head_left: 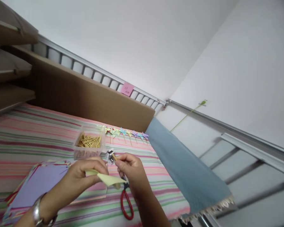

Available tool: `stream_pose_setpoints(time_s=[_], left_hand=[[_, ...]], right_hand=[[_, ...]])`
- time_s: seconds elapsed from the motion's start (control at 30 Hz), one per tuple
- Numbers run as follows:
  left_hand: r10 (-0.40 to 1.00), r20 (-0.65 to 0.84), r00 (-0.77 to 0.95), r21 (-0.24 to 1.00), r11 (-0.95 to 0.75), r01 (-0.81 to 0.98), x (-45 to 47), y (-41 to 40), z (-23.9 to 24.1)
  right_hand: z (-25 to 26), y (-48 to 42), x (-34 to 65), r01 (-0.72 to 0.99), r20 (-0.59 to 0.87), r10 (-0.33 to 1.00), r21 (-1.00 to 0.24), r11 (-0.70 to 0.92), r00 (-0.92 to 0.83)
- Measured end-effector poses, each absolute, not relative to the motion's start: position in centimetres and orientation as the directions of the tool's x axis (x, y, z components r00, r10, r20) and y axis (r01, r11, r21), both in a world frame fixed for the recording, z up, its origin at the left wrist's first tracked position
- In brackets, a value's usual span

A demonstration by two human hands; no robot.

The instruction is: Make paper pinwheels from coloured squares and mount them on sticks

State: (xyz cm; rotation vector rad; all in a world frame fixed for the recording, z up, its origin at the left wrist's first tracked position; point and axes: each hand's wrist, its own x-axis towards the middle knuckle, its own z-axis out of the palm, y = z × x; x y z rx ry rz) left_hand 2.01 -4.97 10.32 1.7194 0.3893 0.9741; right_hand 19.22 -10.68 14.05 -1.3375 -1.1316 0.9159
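Observation:
My left hand (84,171) pinches a folded pale yellow sheet of paper (110,179), whose points stick out toward the right. My right hand (130,167) is closed on a short wooden stick (114,156), its tip pointing up and left. Below the right hand lies a pair of scissors (127,203) with red handles; the blades are mostly hidden behind paper and hand. A small dark and silver item (110,157) sits just past the stick, too blurred to name. Behind my left hand stands a clear plastic box (77,153) of wooden sticks (88,141).
Finished paper pinwheels (123,131) on sticks lie in a row at the back. Coloured paper sheets (41,183) are stacked at left on the striped cloth (85,217). A cardboard panel (90,94) and metal railing border the surface; a blue cloth (177,164) hangs right.

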Motion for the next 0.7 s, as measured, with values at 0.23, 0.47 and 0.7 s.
stream_pose_setpoints(time_s=[0.23,0.47,0.7], left_hand=[[0.587,0.595,0.548,0.788,-0.561,-0.254,3.0,-5.5,11.3],[0.469,0.746,0.474,0.649,-0.671,-0.358,1.7,-4.5,10.3],[0.592,0.724,0.354,0.683,-0.689,-0.243,0.3,-4.4,9.7]], right_hand=[[14.8,-13.1,18.5,0.07,0.075,0.952,-0.996,0.057,0.298],[13.2,-12.2,17.8,-0.041,0.071,0.979,-0.996,0.081,0.193],[13.1,-11.7,16.3,0.03,0.123,0.972,-0.992,0.12,0.199]])
